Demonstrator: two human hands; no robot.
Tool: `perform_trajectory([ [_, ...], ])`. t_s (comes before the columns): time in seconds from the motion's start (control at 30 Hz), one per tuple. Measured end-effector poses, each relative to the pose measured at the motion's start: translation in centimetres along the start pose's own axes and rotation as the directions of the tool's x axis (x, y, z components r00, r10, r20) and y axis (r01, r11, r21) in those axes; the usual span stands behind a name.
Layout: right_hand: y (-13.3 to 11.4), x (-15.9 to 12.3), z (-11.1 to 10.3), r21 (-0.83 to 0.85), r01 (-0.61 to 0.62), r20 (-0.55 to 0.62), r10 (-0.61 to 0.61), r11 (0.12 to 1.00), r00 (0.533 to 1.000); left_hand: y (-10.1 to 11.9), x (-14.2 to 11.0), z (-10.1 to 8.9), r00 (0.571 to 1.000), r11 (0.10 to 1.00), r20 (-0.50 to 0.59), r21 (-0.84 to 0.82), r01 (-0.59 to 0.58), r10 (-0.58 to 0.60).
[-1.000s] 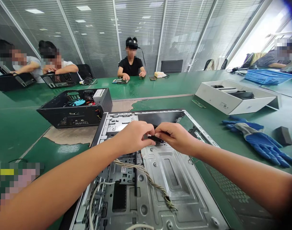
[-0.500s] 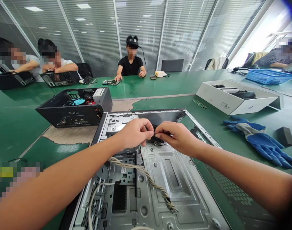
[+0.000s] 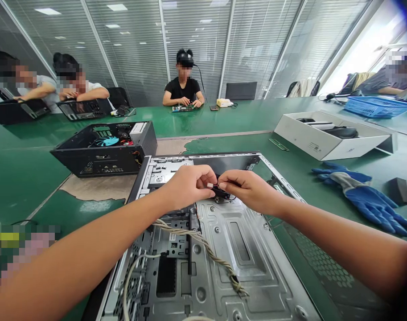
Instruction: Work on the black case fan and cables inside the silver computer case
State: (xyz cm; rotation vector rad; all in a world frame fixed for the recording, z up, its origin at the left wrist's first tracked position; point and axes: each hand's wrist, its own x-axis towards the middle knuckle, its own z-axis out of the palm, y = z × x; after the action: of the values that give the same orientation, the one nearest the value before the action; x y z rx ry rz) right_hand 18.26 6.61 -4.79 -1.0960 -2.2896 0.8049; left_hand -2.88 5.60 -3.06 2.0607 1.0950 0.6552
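An opened grey metal computer case (image 3: 243, 249) lies flat on the green table in front of me. Over its far end, my left hand (image 3: 187, 186) and my right hand (image 3: 248, 191) meet fingertip to fingertip. Both pinch a small black part (image 3: 219, 191) with thin wires, held just above the case floor. A twisted beige cable (image 3: 203, 245) runs from under my left wrist toward the near edge of the case. A white cable (image 3: 131, 272) loops at the case's left side.
A black open computer case (image 3: 104, 149) sits to the left behind mine. Blue work gloves (image 3: 360, 196), a dark foam block (image 3: 400, 191) and an open white box (image 3: 326, 136) lie to the right. Several other people sit at the far side with their own cases and boards.
My hands have stayed over the far end of the case, the fingertips shifting slightly on the small black part. The person opposite has drawn a circuit board in front of them.
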Motion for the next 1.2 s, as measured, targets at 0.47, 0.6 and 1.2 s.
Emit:
perform_trajectory([
  [0.47, -0.14, -0.13, 0.11, 0.009, -0.005, -0.018, 0.006, 1.000, 1.000, -0.03, 0.21, 0.28, 0.983, 0.858, -0.008, 0.489, -0.158, 0.185],
  [0.6, -0.30, -0.22, 0.21, -0.075, 0.065, -0.021, -0.067, 0.995, 0.998, 0.35, 0.10, 0.59, 1.000, 0.950, 0.010, 0.312, 0.021, -0.026],
  [1.2, -0.24, 0.06, 0.29, -0.017, 0.051, 0.068, -0.050, 0.999, 0.996, 0.17, -0.32, 0.74, 0.971, 0.725, 0.119, 0.647, -0.235, 0.208],
])
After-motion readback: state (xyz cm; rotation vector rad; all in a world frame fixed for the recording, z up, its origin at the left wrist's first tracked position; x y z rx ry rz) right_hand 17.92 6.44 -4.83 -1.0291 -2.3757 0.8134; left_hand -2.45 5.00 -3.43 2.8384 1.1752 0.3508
